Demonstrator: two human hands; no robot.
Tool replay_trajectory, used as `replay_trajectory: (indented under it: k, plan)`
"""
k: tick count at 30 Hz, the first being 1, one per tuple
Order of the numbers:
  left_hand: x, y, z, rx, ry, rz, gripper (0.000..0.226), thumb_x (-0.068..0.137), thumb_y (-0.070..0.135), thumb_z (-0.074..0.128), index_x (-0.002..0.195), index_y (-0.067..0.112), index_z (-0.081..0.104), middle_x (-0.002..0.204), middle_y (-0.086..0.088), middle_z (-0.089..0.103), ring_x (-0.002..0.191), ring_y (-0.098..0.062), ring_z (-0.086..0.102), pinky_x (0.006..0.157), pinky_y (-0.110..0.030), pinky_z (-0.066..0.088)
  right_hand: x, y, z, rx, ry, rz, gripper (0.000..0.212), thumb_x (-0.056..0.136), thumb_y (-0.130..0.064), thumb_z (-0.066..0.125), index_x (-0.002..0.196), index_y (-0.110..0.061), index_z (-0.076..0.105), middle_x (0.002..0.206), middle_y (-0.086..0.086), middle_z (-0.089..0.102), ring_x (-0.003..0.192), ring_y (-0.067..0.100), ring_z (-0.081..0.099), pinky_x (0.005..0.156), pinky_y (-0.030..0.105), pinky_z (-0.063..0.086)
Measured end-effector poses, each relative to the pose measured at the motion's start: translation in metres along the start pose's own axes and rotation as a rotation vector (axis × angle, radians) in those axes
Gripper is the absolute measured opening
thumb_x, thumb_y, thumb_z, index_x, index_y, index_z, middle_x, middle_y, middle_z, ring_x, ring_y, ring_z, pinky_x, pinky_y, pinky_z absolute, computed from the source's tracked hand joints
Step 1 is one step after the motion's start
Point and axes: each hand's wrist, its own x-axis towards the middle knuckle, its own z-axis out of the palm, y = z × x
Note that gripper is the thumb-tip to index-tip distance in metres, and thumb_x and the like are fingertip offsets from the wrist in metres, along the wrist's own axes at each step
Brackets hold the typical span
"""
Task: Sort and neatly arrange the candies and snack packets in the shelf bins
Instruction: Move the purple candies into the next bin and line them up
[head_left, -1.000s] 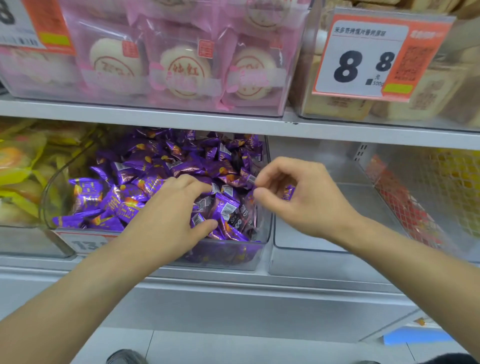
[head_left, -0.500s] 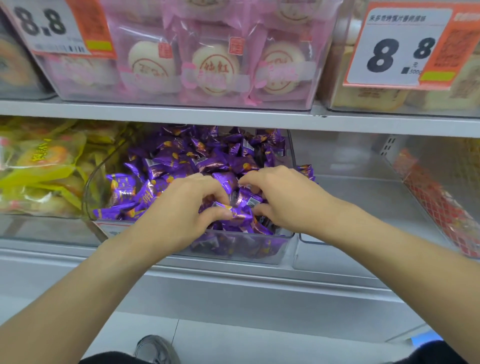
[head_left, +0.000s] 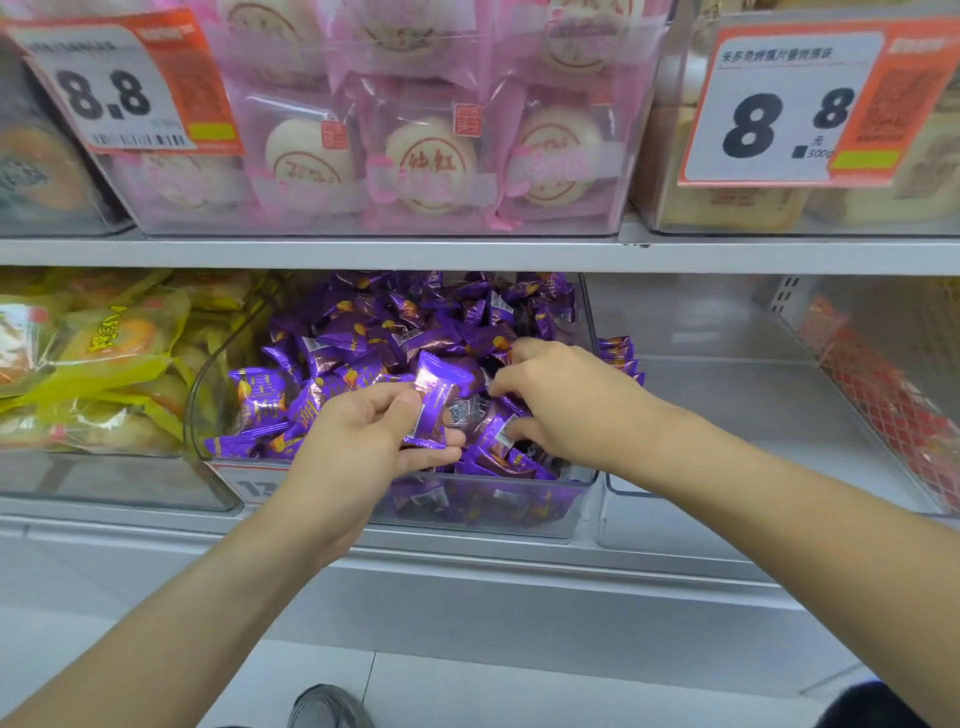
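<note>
Since half a second ago, your left hand (head_left: 363, 441) has lifted one shiny purple foil-wrapped candy (head_left: 439, 400) up out of the heap, where before both hands were buried in the pile at the middle of the frame. You now pinch that candy between thumb and curled fingers, just above the front of the clear plastic bin of purple candies (head_left: 498, 512). Your right hand (head_left: 566, 400) sits just right of it, fingers curled down into the heap; it seems to pinch a wrapper near the thumb, but you cannot tell for sure.

Judging by the look, these candies are light and small, with slick, crinkly wrappers that slide over each other. Take each by the flat crimped end or across the pillow body, gently, since squeezing may crease the foil.

The bin rests on a grey metal shelf (head_left: 467, 566) in the middle row. Yellow snack packets (head_left: 104, 353) fill the bin at left; the clear bin at right (head_left: 727, 415) holds a few stray purple candies by its left wall. Above, pink-wrapped round pastries (head_left: 431, 161) sit between two orange-edged price tags (head_left: 130, 88) reading 8.8.
</note>
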Motion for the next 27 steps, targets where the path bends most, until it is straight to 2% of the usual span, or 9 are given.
replay_trajectory:
  k: [2,5,10,13,16,19,21,24,27]
  plan:
    - [0.0,0.002,0.002,-0.078,0.012,-0.049,0.029,0.104,0.01,0.042,0.109,-0.012,0.059,0.089,-0.02,0.072,0.081,-0.031,0.075,0.073,-0.033,0.062,0.0,-0.002,0.0,-0.049,-0.008,0.009,0.046,0.089,-0.042,0.068,0.132,-0.029,0.059,0.118,0.001,0.051,0.103,0.028,0.06,0.073,0.036,0.046]
    - [0.001,0.005,0.004,-0.105,0.031,-0.056,0.029,0.104,0.01,0.043,0.1,-0.011,0.062,0.079,-0.015,0.072,0.075,-0.031,0.075,0.067,-0.033,0.062,-0.001,-0.004,0.002,-0.141,-0.009,0.008,0.038,0.09,-0.049,0.064,0.122,-0.027,0.064,0.115,0.0,0.052,0.102,0.026,0.059,0.065,0.034,0.036]
    - [0.002,0.002,0.003,-0.031,0.059,0.004,0.035,0.105,0.018,0.043,0.089,-0.003,0.067,0.085,-0.017,0.071,0.064,-0.02,0.07,0.059,-0.025,0.059,-0.008,0.0,-0.002,0.044,0.024,0.024,0.028,0.088,-0.041,0.069,0.108,-0.021,0.063,0.117,0.001,0.047,0.105,0.024,0.052,0.077,0.039,0.05]
    - [0.003,0.001,0.004,-0.021,0.079,0.022,0.037,0.106,0.02,0.04,0.094,-0.005,0.065,0.087,-0.019,0.069,0.06,-0.017,0.066,0.055,-0.023,0.056,-0.012,0.001,-0.006,0.115,0.017,0.02,0.023,0.091,-0.036,0.067,0.106,-0.02,0.061,0.114,0.002,0.054,0.102,0.024,0.054,0.084,0.038,0.046]
    - [0.003,0.003,0.004,-0.133,0.101,-0.033,0.035,0.105,0.024,0.041,0.104,-0.006,0.059,0.078,-0.021,0.067,0.058,-0.023,0.067,0.053,-0.026,0.056,-0.02,0.0,-0.012,0.177,0.099,0.078,0.022,0.092,-0.035,0.065,0.105,-0.019,0.059,0.105,0.002,0.062,0.096,0.025,0.059,0.083,0.036,0.044]
    - [-0.001,0.007,0.006,-0.232,0.088,-0.071,0.045,0.103,0.035,0.045,0.106,-0.007,0.06,0.08,-0.027,0.066,0.065,-0.03,0.07,0.057,-0.03,0.059,-0.033,-0.001,-0.017,0.38,0.272,0.156,0.021,0.086,-0.033,0.073,0.097,-0.021,0.061,0.084,-0.002,0.069,0.077,0.018,0.066,0.079,0.037,0.053]
    - [-0.003,0.008,0.008,-0.209,0.063,-0.03,0.048,0.098,0.037,0.051,0.101,-0.01,0.061,0.082,-0.026,0.065,0.068,-0.027,0.07,0.061,-0.029,0.059,-0.039,-0.002,-0.019,0.566,0.356,0.214,0.027,0.077,-0.026,0.079,0.097,-0.023,0.061,0.077,-0.007,0.067,0.067,0.013,0.066,0.072,0.037,0.056]
    - [-0.004,0.007,0.01,-0.116,0.014,0.026,0.045,0.081,0.037,0.066,0.094,-0.006,0.066,0.08,-0.015,0.064,0.069,-0.023,0.069,0.066,-0.03,0.058,-0.045,0.0,-0.021,0.777,0.323,0.302,0.044,0.072,-0.02,0.083,0.112,-0.023,0.064,0.075,-0.013,0.063,0.07,0.014,0.066,0.073,0.031,0.056]
    - [-0.004,0.005,0.013,-0.036,-0.009,0.025,0.041,0.069,0.038,0.07,0.087,0.001,0.07,0.078,-0.011,0.069,0.071,-0.023,0.07,0.07,-0.035,0.059,-0.051,0.002,-0.018,0.973,0.248,0.329,0.03,0.074,-0.021,0.083,0.101,-0.026,0.071,0.08,-0.009,0.067,0.08,0.024,0.069,0.082,0.048,0.057]
